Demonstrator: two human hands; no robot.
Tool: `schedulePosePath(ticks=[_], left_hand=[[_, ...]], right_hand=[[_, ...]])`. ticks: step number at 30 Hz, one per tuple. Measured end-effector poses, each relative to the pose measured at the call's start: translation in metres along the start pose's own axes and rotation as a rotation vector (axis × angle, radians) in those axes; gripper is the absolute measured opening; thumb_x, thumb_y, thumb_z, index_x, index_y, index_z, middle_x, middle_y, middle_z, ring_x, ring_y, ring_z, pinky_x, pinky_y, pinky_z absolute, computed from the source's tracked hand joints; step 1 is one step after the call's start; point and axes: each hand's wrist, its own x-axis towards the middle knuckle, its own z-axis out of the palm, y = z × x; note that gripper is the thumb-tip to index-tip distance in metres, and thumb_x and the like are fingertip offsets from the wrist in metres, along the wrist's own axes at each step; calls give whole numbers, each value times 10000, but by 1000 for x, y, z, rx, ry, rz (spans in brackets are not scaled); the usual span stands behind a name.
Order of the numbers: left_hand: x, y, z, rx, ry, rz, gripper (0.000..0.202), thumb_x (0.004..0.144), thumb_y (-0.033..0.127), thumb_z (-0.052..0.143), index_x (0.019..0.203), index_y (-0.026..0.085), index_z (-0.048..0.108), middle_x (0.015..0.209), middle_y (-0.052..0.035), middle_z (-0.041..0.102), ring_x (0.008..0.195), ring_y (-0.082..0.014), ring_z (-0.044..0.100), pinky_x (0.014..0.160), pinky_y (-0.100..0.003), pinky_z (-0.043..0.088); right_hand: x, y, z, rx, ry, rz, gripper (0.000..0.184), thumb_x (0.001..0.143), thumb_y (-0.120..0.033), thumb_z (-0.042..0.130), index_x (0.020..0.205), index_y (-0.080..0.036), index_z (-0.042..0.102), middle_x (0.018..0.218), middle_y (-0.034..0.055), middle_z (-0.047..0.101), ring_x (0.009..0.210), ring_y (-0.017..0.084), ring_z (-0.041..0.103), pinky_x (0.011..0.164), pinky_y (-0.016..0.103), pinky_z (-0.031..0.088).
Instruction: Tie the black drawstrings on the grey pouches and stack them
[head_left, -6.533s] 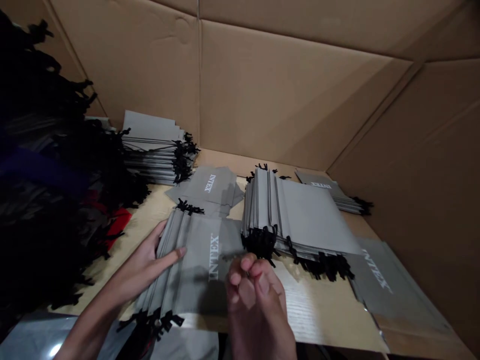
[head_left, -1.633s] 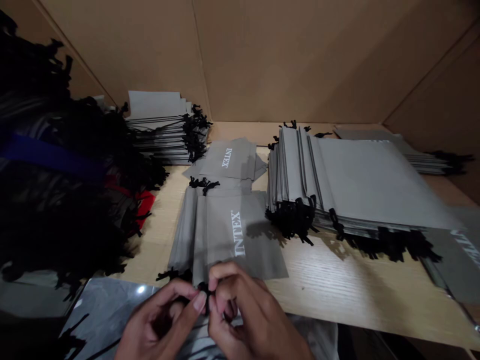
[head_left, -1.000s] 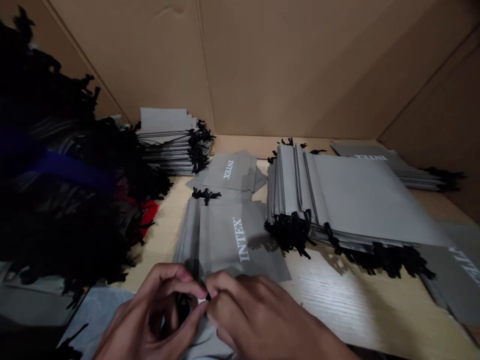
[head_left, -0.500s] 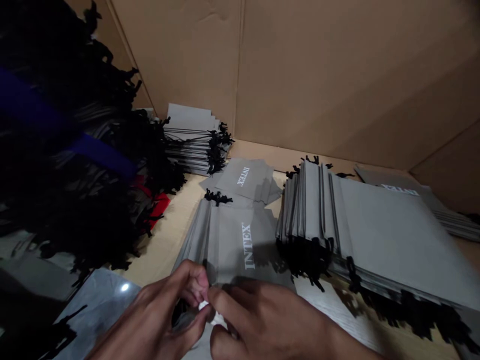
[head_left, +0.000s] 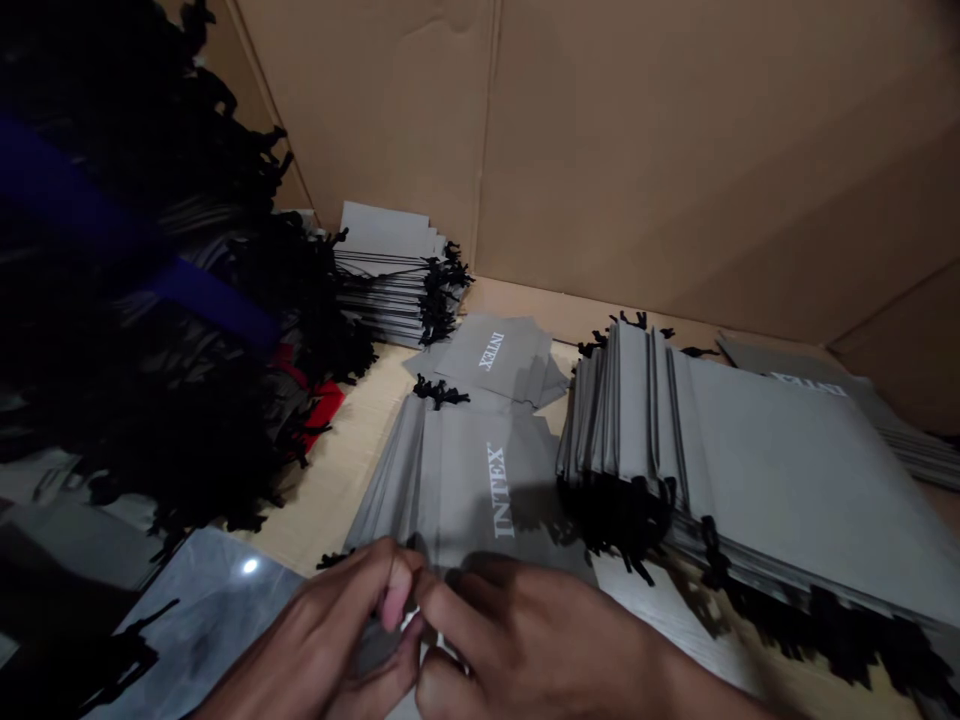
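Observation:
My left hand (head_left: 330,625) and my right hand (head_left: 532,635) meet at the bottom centre, their curled fingertips pressed together. Only a small pale bit shows between the fingers, too little to name. Right behind the hands lies a fanned stack of grey drawstring bags (head_left: 457,480); the top one is printed INTEX in white, and black cord ends stick out at the far side. More flat grey INTEX pieces (head_left: 487,360) lie beyond it.
To the right is a thick pile of grey bags (head_left: 787,470) with black cords. A smaller bag stack (head_left: 390,260) stands at the back. On the left rises a dark heap of corded bags (head_left: 202,400) with a blue strap (head_left: 217,300). Cardboard walls (head_left: 637,150) enclose the far side.
The fingers have shifted slightly against each other, and the white bit between them shows less now. The camera view has moved a little; the stacks stay put.

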Motion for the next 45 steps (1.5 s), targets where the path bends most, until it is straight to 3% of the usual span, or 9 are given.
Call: schedulePosePath(ticks=[8, 15, 20, 24, 30, 33, 38, 41, 45], left_hand=[[0, -9, 9, 24, -108, -83, 227, 910, 119, 588, 880, 290, 442, 884, 47, 637, 787, -166, 643, 700, -231, 467], [3, -7, 9, -89, -92, -96, 340, 775, 23, 566, 804, 279, 344, 763, 88, 475, 668, -127, 475, 636, -226, 407], [4, -5, 11, -186, 4, -84, 263, 790, 51, 607, 793, 271, 464, 776, 62, 567, 673, -132, 552, 612, -226, 456], [5, -3, 12, -315, 64, -137, 304, 811, 83, 643, 778, 281, 414, 833, 32, 618, 787, -163, 637, 649, -230, 511], [3, -4, 14, -488, 83, -170, 323, 869, 101, 612, 786, 284, 360, 921, 10, 627, 777, -149, 565, 687, -250, 524], [0, -12, 13, -389, 80, -120, 345, 902, 86, 608, 804, 286, 344, 921, 12, 610, 806, -149, 589, 692, -245, 502], [-5, -24, 8, -149, 44, 116, 377, 959, 16, 553, 857, 285, 308, 973, 33, 599, 939, -130, 659, 819, -214, 510], [-4, -24, 0, -4, 34, 225, 342, 995, 14, 509, 885, 284, 330, 1003, 38, 613, 990, -113, 679, 897, -200, 514], [-2, -23, -4, 22, 111, 205, 284, 1015, 57, 488, 921, 295, 366, 1024, 30, 614, 955, -96, 684, 839, -155, 536]], right_hand=[[-1, -3, -7, 54, 56, 55, 242, 1068, -134, 374, 1021, -199, 603, 1102, 122, 750, 696, 173, 644, 537, 314, 548], [-6, -5, -8, 77, 5, 68, 269, 1075, -126, 349, 1020, -194, 604, 1255, 170, 699, 824, 193, 682, 620, 320, 607], [-5, -5, -12, 114, 48, 136, 288, 1087, -104, 336, 995, -206, 589, 1171, 129, 703, 762, 171, 652, 585, 299, 577], [0, -8, -20, 197, 46, 206, 286, 1105, -104, 334, 989, -210, 573, 1135, 117, 710, 760, 157, 665, 599, 282, 574], [-5, -19, -20, 263, 33, 347, 194, 1096, -92, 415, 1073, -204, 573, 1120, 115, 724, 847, 184, 715, 700, 313, 606], [-8, -18, -13, 285, 61, 360, 135, 1075, -117, 505, 1168, -193, 568, 1133, 102, 733, 921, 198, 745, 749, 330, 618], [6, -3, -13, 263, -5, 410, 333, 1094, -308, 540, 1402, -181, 557, 1393, 137, 714, 1164, 249, 758, 769, 347, 644], [15, 4, -13, 199, 25, 351, 305, 1123, -272, 509, 1393, -154, 586, 1384, 117, 746, 1065, 210, 780, 726, 303, 615], [15, 7, -4, 71, 104, 288, 242, 1121, -187, 519, 1311, -133, 660, 1307, 81, 798, 894, 188, 765, 685, 312, 561]])
